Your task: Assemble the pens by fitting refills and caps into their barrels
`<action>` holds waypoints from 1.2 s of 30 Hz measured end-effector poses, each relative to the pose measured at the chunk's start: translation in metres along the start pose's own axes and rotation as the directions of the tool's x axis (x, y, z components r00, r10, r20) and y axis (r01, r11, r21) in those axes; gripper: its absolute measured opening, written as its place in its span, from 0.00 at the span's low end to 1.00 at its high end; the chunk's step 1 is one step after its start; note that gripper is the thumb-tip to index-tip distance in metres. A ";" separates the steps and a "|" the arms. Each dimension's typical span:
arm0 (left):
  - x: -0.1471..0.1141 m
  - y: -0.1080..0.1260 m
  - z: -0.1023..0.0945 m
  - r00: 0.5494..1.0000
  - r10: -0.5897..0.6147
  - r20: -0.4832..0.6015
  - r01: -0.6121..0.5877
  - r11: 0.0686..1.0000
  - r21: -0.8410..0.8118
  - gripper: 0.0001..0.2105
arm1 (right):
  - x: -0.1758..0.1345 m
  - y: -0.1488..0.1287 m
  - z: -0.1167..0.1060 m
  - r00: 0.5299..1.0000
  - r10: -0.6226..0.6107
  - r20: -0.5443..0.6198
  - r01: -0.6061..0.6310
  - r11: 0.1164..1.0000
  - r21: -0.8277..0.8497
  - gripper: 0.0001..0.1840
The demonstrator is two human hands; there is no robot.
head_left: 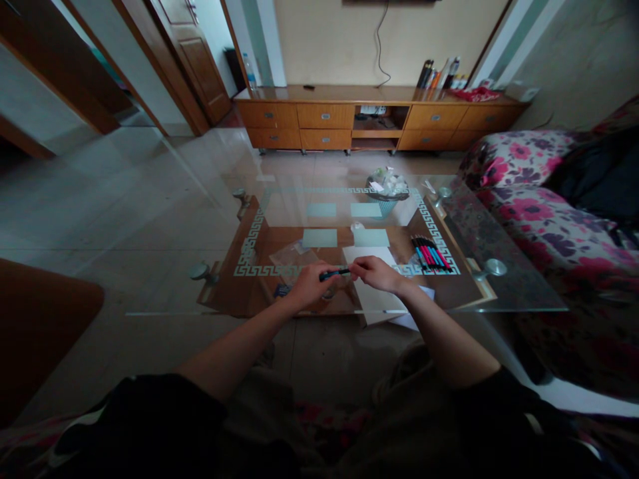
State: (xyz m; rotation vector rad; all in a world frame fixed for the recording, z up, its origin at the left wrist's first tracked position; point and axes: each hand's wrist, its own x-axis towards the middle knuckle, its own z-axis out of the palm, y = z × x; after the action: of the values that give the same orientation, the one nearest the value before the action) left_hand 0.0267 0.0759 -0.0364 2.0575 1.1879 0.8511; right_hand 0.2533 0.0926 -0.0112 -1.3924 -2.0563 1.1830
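Above the near edge of the glass table (279,293), my left hand (310,283) is closed around a slim dark pen (333,273) with a blue part. The pen lies level and points right. Its right end meets the fingertips of my right hand (375,273), which are pinched together; whether they also hold a cap or another small piece is too small to tell. White paper (372,303) lies below my right hand. To the right, several black, pink and blue pens or pencils (430,254) lie side by side. A clear plastic bag (292,258) rests left of the paper.
A basket (388,203) with crumpled, pale contents stands at the table's far side. Beyond is a low wooden cabinet (324,120) with bottles (439,74) on top. A floral sofa (529,213) borders the right side; a brown wooden piece (44,319) stands at the left.
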 end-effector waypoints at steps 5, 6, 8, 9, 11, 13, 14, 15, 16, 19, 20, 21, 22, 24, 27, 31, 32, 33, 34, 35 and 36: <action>0.000 0.000 0.000 1.000 0.007 0.014 -0.007 1.000 0.009 0.10 | -0.001 -0.002 -0.001 0.999 0.039 -0.018 -0.040 0.999 -0.009 0.29; 0.000 0.000 0.000 1.000 0.004 0.010 -0.004 1.000 0.009 0.10 | -0.001 -0.003 -0.001 1.000 0.009 -0.024 -0.010 1.000 -0.003 0.27; 0.000 0.002 -0.001 1.000 0.005 0.004 -0.005 1.000 0.007 0.09 | -0.001 -0.004 -0.001 0.999 -0.022 -0.024 0.021 1.000 -0.013 0.25; 0.000 0.002 -0.001 1.000 0.011 0.001 -0.011 1.000 0.005 0.09 | 0.000 -0.004 -0.001 1.000 -0.016 -0.019 0.015 1.000 -0.022 0.26; 0.000 0.003 -0.002 1.000 0.023 -0.007 -0.023 1.000 0.004 0.09 | 0.000 -0.004 0.000 1.000 0.003 -0.012 -0.004 1.000 -0.031 0.30; 0.000 0.004 -0.002 1.000 0.022 -0.019 -0.022 1.000 0.008 0.09 | 0.000 -0.004 0.000 0.999 -0.011 -0.030 0.010 1.000 -0.026 0.28; 0.000 0.003 -0.002 1.000 0.019 -0.022 -0.019 1.000 0.012 0.08 | 0.000 -0.003 0.000 0.999 -0.034 -0.043 0.033 0.999 -0.030 0.25; 0.000 0.003 -0.002 1.000 0.016 -0.025 -0.016 1.000 0.013 0.08 | 0.000 -0.003 0.000 0.997 -0.057 -0.054 0.055 0.998 -0.040 0.24; 0.000 0.002 -0.002 1.000 0.015 -0.027 -0.015 1.000 0.013 0.08 | 0.000 -0.002 0.001 0.996 -0.071 -0.061 0.068 0.996 -0.051 0.23; 0.000 0.001 -0.001 0.999 0.026 -0.040 -0.026 1.000 0.008 0.07 | 0.001 -0.002 0.001 0.997 -0.047 -0.063 0.043 0.997 -0.057 0.28; 0.000 0.001 -0.001 0.998 0.027 -0.048 -0.026 1.000 0.008 0.07 | 0.001 -0.002 0.001 0.997 -0.038 -0.064 0.035 0.998 -0.047 0.29; 0.000 0.001 -0.001 0.998 0.023 -0.055 -0.022 1.000 0.010 0.07 | 0.001 -0.003 0.002 0.997 -0.042 -0.069 0.039 0.999 -0.035 0.28; 0.000 0.001 -0.001 0.998 0.016 -0.057 -0.015 1.000 0.012 0.07 | 0.001 -0.004 0.001 0.996 -0.056 -0.076 0.054 0.998 -0.031 0.25; 0.000 0.001 -0.001 0.999 0.002 -0.050 -0.001 1.000 0.014 0.07 | 0.001 -0.005 0.001 0.992 -0.091 -0.085 0.087 0.995 -0.055 0.22; 0.000 0.002 -0.002 1.000 0.007 -0.030 -0.007 1.000 0.020 0.07 | 0.000 -0.007 0.001 0.994 -0.077 -0.075 0.068 0.992 -0.111 0.26; 0.000 0.002 -0.003 0.999 0.005 -0.048 -0.004 1.000 0.013 0.07 | -0.001 -0.008 0.001 0.993 -0.099 -0.059 0.094 0.991 -0.093 0.26; 0.000 0.002 -0.003 0.998 -0.003 -0.055 0.003 1.000 0.009 0.07 | -0.002 -0.009 0.001 0.990 -0.126 -0.056 0.121 0.989 -0.083 0.24; -0.001 0.002 -0.003 0.998 -0.008 -0.057 0.008 1.000 0.007 0.07 | -0.002 -0.010 0.001 0.987 -0.149 -0.053 0.145 0.987 -0.075 0.23; -0.001 0.002 -0.003 0.999 -0.008 -0.052 0.008 1.000 0.008 0.06 | -0.002 -0.011 0.002 0.985 -0.163 -0.052 0.159 0.985 -0.074 0.23; -0.001 0.002 -0.003 0.999 -0.005 -0.045 0.005 1.000 0.012 0.06 | -0.003 -0.012 0.002 0.985 -0.166 -0.052 0.161 0.984 -0.080 0.23; -0.001 0.003 -0.003 0.999 -0.001 -0.039 0.002 1.000 0.019 0.06 | -0.003 -0.014 0.002 0.986 -0.157 -0.055 0.152 0.984 -0.089 0.25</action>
State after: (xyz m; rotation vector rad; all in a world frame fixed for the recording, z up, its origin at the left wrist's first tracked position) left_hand 0.0255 0.0745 -0.0324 2.0633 1.2223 0.8868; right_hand 0.2459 0.0871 -0.0005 -1.2638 -2.1494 0.9881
